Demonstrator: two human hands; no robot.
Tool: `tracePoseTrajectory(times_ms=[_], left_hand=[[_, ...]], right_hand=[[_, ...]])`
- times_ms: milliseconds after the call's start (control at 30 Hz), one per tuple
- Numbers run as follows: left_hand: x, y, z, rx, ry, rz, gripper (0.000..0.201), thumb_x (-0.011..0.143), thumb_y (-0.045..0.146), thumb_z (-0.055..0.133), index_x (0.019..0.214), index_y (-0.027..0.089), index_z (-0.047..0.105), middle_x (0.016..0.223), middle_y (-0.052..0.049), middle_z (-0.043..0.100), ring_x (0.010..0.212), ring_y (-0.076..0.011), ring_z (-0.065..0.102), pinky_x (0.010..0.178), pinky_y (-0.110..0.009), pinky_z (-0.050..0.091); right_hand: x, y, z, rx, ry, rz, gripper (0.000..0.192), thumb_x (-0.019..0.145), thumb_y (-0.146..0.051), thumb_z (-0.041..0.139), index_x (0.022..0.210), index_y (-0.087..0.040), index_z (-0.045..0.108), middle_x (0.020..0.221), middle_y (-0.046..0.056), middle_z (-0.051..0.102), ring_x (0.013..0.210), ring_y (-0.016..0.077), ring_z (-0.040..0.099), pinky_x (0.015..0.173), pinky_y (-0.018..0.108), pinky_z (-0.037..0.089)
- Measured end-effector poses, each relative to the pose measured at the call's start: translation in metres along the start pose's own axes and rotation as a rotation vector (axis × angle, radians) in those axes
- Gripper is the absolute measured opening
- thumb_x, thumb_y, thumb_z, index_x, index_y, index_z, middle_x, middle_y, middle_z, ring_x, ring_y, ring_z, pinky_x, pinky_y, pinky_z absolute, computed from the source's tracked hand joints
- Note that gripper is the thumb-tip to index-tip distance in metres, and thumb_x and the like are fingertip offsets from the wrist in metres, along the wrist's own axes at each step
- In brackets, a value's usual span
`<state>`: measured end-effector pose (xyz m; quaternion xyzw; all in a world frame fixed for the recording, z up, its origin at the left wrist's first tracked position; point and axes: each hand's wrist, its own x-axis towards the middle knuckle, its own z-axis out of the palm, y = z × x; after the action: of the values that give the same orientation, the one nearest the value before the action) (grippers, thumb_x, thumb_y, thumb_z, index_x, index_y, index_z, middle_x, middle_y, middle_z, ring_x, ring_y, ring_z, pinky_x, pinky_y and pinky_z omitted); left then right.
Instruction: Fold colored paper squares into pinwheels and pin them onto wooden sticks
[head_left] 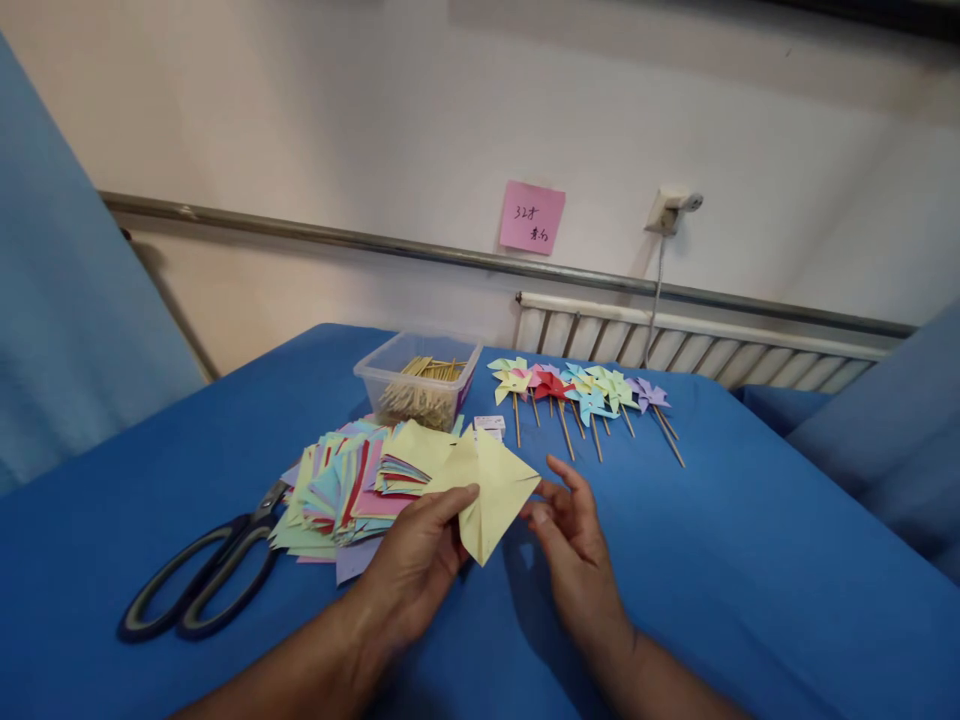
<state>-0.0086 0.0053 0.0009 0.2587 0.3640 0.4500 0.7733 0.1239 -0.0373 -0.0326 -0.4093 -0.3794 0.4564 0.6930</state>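
The left hand (416, 560) has its grip closed on a pale yellow paper square (491, 490), thumb on top near the paper's lower left edge, holding it just above the blue worktop (750, 580). The right hand (574, 535) is beside the paper's right corner with its fingers loosely curled and open — the fingertips (536, 515) look to be touching the paper's edge, though it grips nothing firmly. The yellow paper shows a fold or cut line running toward its middle. Just to the left of it lies a loose pile of coloured paper squares (345, 490), and further left a pair of dark-handled scissors (202, 580) lies flat. Behind the pile stands a clear plastic tub (416, 385) of thin wooden sticks. To the right of the tub lies a row of finished paper pinwheels (581, 390) on sticks — yellow, red, blue, green, purple. A pink note (532, 217) is stuck on the wall behind.
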Motion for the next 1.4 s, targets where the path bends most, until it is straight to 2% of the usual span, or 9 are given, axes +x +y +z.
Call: tracePoseTrajectory(times_ms=[133, 233, 367, 467, 633, 800, 900, 1233, 1400], left_hand=[[0.002, 0.007, -0.003, -0.025, 0.025, 0.011, 0.028, 0.073, 0.014, 0.063, 0.101, 0.013, 0.065, 0.096, -0.009, 0.072, 0.083, -0.0212, 0.066, 0.073, -0.031, 0.052], [0.001, 0.005, -0.004, -0.01, -0.007, 0.007, 0.024, 0.074, 0.014, 0.062, 0.097, 0.013, 0.066, 0.092, -0.008, 0.072, 0.079, -0.0197, 0.066, 0.07, -0.029, 0.051], [-0.002, 0.0, -0.003, 0.076, -0.047, -0.003, 0.019, 0.074, 0.019, 0.064, 0.09, 0.012, 0.068, 0.082, -0.008, 0.072, 0.071, -0.0176, 0.064, 0.063, -0.026, 0.049], [-0.004, -0.002, -0.001, 0.133, -0.064, -0.005, 0.016, 0.073, 0.021, 0.065, 0.084, 0.011, 0.069, 0.074, -0.007, 0.071, 0.065, -0.0161, 0.061, 0.062, -0.026, 0.047], [-0.005, -0.006, 0.001, 0.199, -0.058, -0.022, 0.013, 0.068, 0.023, 0.068, 0.074, 0.011, 0.07, 0.067, -0.006, 0.069, 0.063, -0.016, 0.058, 0.063, -0.027, 0.045], [-0.004, -0.01, 0.002, 0.235, -0.04, -0.035, 0.021, 0.065, 0.024, 0.071, 0.081, 0.011, 0.071, 0.068, -0.006, 0.068, 0.063, -0.0152, 0.057, 0.066, -0.028, 0.044], [-0.003, -0.011, 0.001, 0.257, -0.014, -0.039, 0.023, 0.064, 0.026, 0.073, 0.082, 0.011, 0.071, 0.066, -0.005, 0.068, 0.063, -0.0154, 0.057, 0.065, -0.028, 0.044], [-0.001, -0.011, 0.0, 0.337, 0.002, -0.015, 0.023, 0.055, 0.032, 0.077, 0.057, 0.012, 0.067, 0.053, -0.003, 0.063, 0.056, -0.0162, 0.057, 0.056, -0.027, 0.041], [0.0, -0.011, 0.0, 0.367, 0.005, -0.019, 0.026, 0.054, 0.035, 0.077, 0.056, 0.012, 0.066, 0.055, -0.004, 0.064, 0.054, -0.0156, 0.056, 0.054, -0.026, 0.04]], right_hand=[[-0.007, 0.002, -0.001, -0.241, -0.232, -0.089, 0.039, 0.077, -0.016, 0.059, 0.114, -0.028, 0.054, 0.102, 0.003, 0.059, 0.088, 0.0178, 0.055, 0.081, 0.033, 0.042], [-0.01, 0.002, 0.0, -0.376, -0.292, -0.136, 0.027, 0.075, -0.014, 0.06, 0.099, -0.025, 0.062, 0.094, 0.003, 0.059, 0.084, 0.0179, 0.054, 0.078, 0.031, 0.042], [-0.005, 0.002, -0.001, -0.325, -0.219, -0.079, 0.003, 0.077, -0.022, 0.062, 0.08, -0.02, 0.062, 0.077, 0.0, 0.058, 0.073, 0.0154, 0.052, 0.07, 0.028, 0.041], [0.0, 0.005, -0.004, -0.252, -0.17, -0.017, 0.011, 0.078, -0.028, 0.061, 0.074, -0.018, 0.058, 0.068, -0.002, 0.054, 0.065, 0.0128, 0.047, 0.063, 0.026, 0.039], [0.004, 0.008, -0.007, -0.29, -0.132, 0.038, 0.018, 0.074, -0.031, 0.064, 0.067, -0.017, 0.055, 0.059, -0.004, 0.048, 0.056, 0.0103, 0.041, 0.055, 0.022, 0.033], [0.005, 0.009, -0.006, -0.299, -0.044, 0.082, 0.02, 0.073, -0.032, 0.063, 0.066, -0.017, 0.053, 0.054, -0.006, 0.044, 0.051, 0.0086, 0.036, 0.05, 0.021, 0.031], [0.006, 0.008, -0.005, -0.306, -0.018, 0.09, 0.02, 0.073, -0.032, 0.063, 0.065, -0.017, 0.052, 0.052, -0.007, 0.043, 0.049, 0.008, 0.035, 0.048, 0.02, 0.03], [0.005, 0.008, -0.006, -0.409, -0.013, 0.06, 0.018, 0.071, -0.028, 0.063, 0.061, -0.017, 0.053, 0.053, -0.006, 0.044, 0.051, 0.0085, 0.037, 0.048, 0.02, 0.03], [0.005, 0.007, -0.004, -0.384, -0.003, 0.084, 0.019, 0.071, -0.029, 0.062, 0.062, -0.017, 0.052, 0.052, -0.007, 0.043, 0.048, 0.0078, 0.036, 0.047, 0.02, 0.03]])
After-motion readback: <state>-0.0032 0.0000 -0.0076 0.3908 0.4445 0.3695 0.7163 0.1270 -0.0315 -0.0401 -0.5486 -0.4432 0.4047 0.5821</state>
